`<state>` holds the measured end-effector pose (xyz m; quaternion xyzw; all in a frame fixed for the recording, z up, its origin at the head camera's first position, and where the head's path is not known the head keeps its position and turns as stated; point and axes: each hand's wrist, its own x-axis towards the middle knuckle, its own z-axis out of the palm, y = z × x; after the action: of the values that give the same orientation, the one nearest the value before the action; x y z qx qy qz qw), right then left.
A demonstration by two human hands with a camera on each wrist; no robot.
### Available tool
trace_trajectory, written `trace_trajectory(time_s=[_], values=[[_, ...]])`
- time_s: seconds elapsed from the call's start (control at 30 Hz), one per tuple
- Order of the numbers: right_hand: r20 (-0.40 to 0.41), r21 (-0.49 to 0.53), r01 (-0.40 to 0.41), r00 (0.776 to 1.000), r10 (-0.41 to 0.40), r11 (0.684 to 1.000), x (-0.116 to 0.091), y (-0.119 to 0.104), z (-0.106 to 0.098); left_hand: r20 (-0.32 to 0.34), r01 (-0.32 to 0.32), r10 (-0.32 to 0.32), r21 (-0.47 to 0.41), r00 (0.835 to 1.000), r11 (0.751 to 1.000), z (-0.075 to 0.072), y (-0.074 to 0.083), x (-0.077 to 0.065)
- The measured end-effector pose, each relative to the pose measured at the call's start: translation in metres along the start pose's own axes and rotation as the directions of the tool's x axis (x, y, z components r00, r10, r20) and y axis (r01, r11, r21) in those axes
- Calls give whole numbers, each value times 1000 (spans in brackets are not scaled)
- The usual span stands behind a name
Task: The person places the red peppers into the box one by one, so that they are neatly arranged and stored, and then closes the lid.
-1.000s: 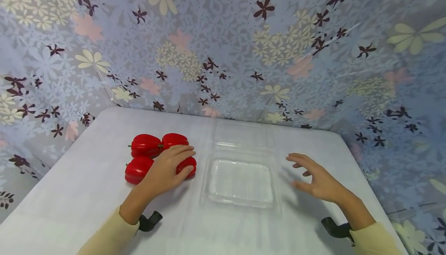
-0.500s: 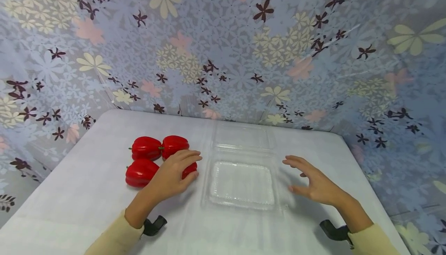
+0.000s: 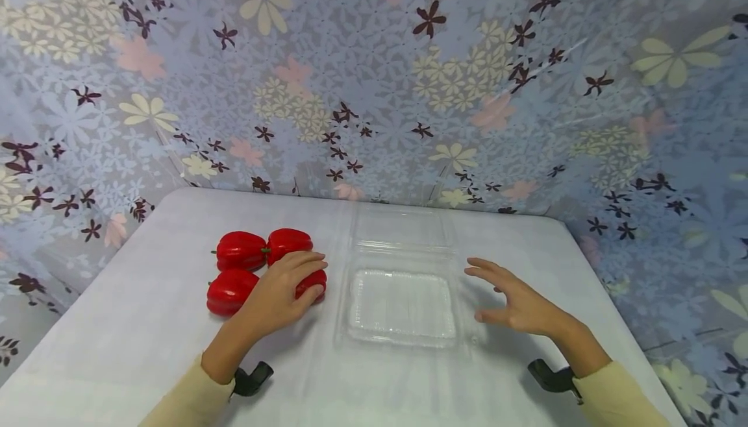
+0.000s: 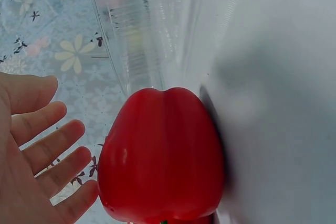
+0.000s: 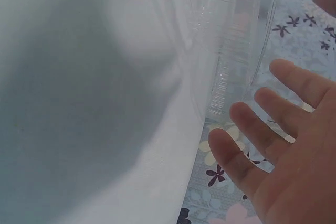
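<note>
Left hand: we see the left hand (image 3: 279,294) with its fingers extended and slightly bent, thumb apart, gripping nothing; it is placed over the near-right pepper, and we cannot tell whether it touches the skin
Near-right red bell pepper: we find this pepper (image 3: 314,281) on the table, partly covered by the left hand in the head view, just left of the container; the left wrist view shows its lobed end towards the container
Other red bell peppers: we count three more, the far-left pepper (image 3: 241,250), the far-right pepper (image 3: 289,243) and the near-left pepper (image 3: 230,292), all grouped close together with green stems visible
Right hand: we see the right hand (image 3: 521,305) raised to the right of the container, fingers extended, thumb separated, holding nothing, its shadow on the table below
Clear plastic container: we locate the container base (image 3: 402,307) between the two hands, with its lid (image 3: 403,229) open on the far side
Table: we note a white tabletop (image 3: 140,342) under the peppers and container
Backdrop: we observe floral fabric (image 3: 374,83) behind the table
Sleeves: we see pale yellow on both forearms (image 3: 189,398)
</note>
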<state>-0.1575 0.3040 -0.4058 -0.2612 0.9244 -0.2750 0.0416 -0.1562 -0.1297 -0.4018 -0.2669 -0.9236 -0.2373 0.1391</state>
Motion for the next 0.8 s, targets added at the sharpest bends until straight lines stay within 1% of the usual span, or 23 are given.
trace_trajectory(time_s=[0.23,0.4,0.6,0.7,0.8], values=[[30,22,-1,1000,1,1000,1,0,6,1,3,-3,17,1000,1000,1,-5,-3],[15,15,5,1000,-5,1000,-3,-2,11,11,15,-15,19,1000,1000,1,-5,-3],[-6,10,36,999,-36,999,-8,0,15,32,27,-28,12,999,1000,1,-5,-4],[-5,1,52,999,-52,999,-6,2,15,38,34,-34,9,999,999,0,-7,-4],[-5,-14,59,998,-59,998,-1,2,13,26,36,-36,10,999,999,-3,-9,-4]])
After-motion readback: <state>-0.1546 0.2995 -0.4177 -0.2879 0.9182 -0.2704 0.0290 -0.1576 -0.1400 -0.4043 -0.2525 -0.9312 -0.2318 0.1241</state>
